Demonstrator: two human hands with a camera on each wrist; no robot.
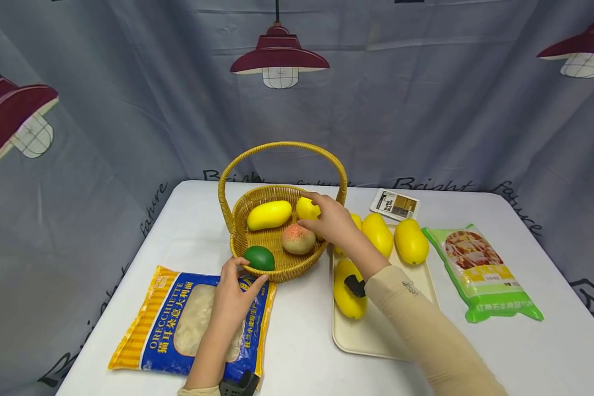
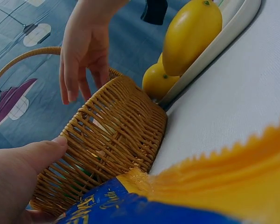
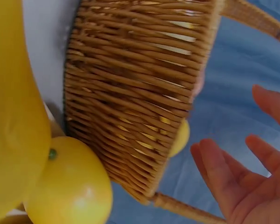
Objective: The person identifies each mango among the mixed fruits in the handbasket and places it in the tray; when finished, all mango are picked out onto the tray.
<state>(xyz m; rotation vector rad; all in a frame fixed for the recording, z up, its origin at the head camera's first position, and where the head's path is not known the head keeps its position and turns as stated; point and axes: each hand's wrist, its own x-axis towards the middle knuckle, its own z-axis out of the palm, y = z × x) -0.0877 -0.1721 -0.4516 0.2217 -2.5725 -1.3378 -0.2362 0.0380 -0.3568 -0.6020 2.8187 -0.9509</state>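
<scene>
A wicker basket [image 1: 297,271] with a tall handle stands at the table's middle. In it lie a long yellow fruit [image 1: 269,215], a peach [image 1: 298,239], a dark green fruit [image 1: 259,258] and another yellow fruit [image 1: 307,209], partly covered by my right hand. My left hand [image 1: 235,297] holds the basket's near left rim; in the left wrist view its thumb [image 2: 49,151] presses the wicker from outside. Above the basket's right side is my right hand [image 1: 334,220], fingers apart and holding nothing; the right wrist view shows that hand [image 3: 247,186] away from the wicker.
Right of the basket, a cream tray [image 1: 371,338] bears several yellow fruits [image 1: 412,242]. A green food bag [image 1: 485,272] lies at the far right, a small white packet [image 1: 395,204] behind the tray. The blue and yellow orecchiette bag [image 1: 163,324] is under my left forearm.
</scene>
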